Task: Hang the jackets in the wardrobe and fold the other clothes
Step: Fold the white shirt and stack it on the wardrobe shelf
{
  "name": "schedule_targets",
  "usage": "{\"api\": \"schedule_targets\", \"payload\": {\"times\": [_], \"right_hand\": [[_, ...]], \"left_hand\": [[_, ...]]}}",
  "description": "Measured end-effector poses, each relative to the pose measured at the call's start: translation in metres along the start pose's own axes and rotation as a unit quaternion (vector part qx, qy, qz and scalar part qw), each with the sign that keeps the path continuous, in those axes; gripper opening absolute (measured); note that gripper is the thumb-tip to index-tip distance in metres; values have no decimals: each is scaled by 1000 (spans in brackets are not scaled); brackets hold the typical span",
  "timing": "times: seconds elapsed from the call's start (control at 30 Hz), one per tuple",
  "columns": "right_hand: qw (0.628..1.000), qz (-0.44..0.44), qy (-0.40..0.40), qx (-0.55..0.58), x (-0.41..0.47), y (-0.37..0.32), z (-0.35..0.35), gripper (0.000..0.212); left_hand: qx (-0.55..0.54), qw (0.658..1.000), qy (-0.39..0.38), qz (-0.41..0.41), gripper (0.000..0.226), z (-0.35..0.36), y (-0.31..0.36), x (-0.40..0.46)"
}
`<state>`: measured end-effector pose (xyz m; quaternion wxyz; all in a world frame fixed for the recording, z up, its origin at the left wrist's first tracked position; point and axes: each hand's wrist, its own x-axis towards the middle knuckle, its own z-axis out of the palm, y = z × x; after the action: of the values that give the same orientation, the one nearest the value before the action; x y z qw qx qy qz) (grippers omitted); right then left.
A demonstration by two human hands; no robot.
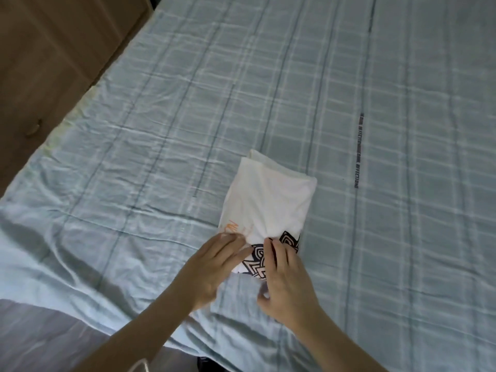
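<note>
A white T-shirt with a black patterned print and orange lettering lies folded into a narrow rectangle on the bed. Both hands are at its near end. My left hand lies on the near left corner with its fingers stretched out flat over the fabric. My right hand covers the near right part over the black print, its fingers extended and its thumb tucked low at the near edge. Whether the fingertips pinch the cloth cannot be seen. No jacket is in view.
The bed wears a pale blue checked cover with some wrinkles on the left. A brown wooden cabinet stands past the bed's left edge. A grey patch shows at the bottom left.
</note>
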<state>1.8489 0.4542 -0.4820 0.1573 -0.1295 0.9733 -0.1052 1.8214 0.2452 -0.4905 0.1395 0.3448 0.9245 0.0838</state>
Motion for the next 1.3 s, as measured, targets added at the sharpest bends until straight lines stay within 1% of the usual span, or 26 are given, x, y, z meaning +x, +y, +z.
{"api": "schedule_targets", "payload": {"times": [0.07, 0.13, 0.17, 0.23, 0.27, 0.3, 0.37, 0.43, 0.47, 0.5, 0.53, 0.6, 0.7, 0.77, 0.8, 0.87, 0.93, 1.0, 1.07, 1.13, 1.27, 1.3], "right_hand": [[1000, 17, -2, -25, 3, -1, 7, 101], [999, 27, -10, -38, 7, -5, 12, 104], [999, 28, -11, -44, 10, -6, 11, 101], [999, 22, 17, -38, 18, -3, 6, 86], [999, 26, 25, -33, 23, -1, 0, 80], [999, 30, 28, -32, 27, 2, -5, 74], [999, 30, 5, -38, 31, 4, -23, 65], [998, 16, -34, -46, 31, -2, -54, 52], [998, 8, -44, -45, 29, -6, -74, 43], [998, -8, -43, -53, 29, -5, -87, 37], [998, -24, -21, -55, 28, -4, -103, 35], [997, -44, 16, -62, 24, -7, -150, 38], [997, -63, 33, -33, 17, -16, -224, 52], [995, -91, 50, -14, 8, -29, -269, 56], [992, -109, 59, -10, 4, -37, -289, 54], [984, -155, 82, -22, -2, -58, -322, 43], [971, -211, 107, -42, -6, -86, -353, 36], [953, -266, 135, -47, -5, -119, -381, 37], [934, -319, 149, -68, -2, -159, -405, 38], [914, -368, 150, -83, 0, -204, -425, 44], [866, -459, 148, -128, -2, -296, -445, 71], [854, -479, 148, -140, -2, -320, -447, 72]], "left_hand": [[34, 999, 30, 16, 83, -4, -8, 5], [47, 997, 51, 16, 76, -5, -7, 10], [53, 997, 58, 13, 71, -3, -4, 14], [63, 995, 76, 18, 57, -2, 2, 26], [61, 995, 72, 14, 52, -2, 3, 33], [62, 996, 58, 3, 50, -9, 5, 41], [77, 997, 3, -22, 49, -35, 12, 51], [79, 994, -49, -53, 38, -69, 20, 56], [80, 993, -56, -61, 34, -87, 22, 56], [76, 993, -56, -66, 32, -102, 22, 58], [70, 994, -45, -70, 31, -118, 23, 59], [66, 995, -16, -69, 32, -162, 22, 57], [41, 997, 21, -63, 41, -236, 22, 46], [16, 997, 44, -60, 45, -286, 24, 24], [7, 997, 49, -63, 46, -306, 24, 10], [-3, 996, 55, -65, 46, -343, 23, -18], [-16, 996, 63, -68, 45, -375, 22, -53], [-26, 994, 64, -81, 43, -406, 17, -91], [-37, 991, 86, -97, 41, -436, 10, -134], [-25, 986, 115, -118, 39, -461, 3, -177], [11, 973, 157, -169, 41, -489, -9, -272], [24, 969, 160, -185, 41, -492, -12, -297]]}}
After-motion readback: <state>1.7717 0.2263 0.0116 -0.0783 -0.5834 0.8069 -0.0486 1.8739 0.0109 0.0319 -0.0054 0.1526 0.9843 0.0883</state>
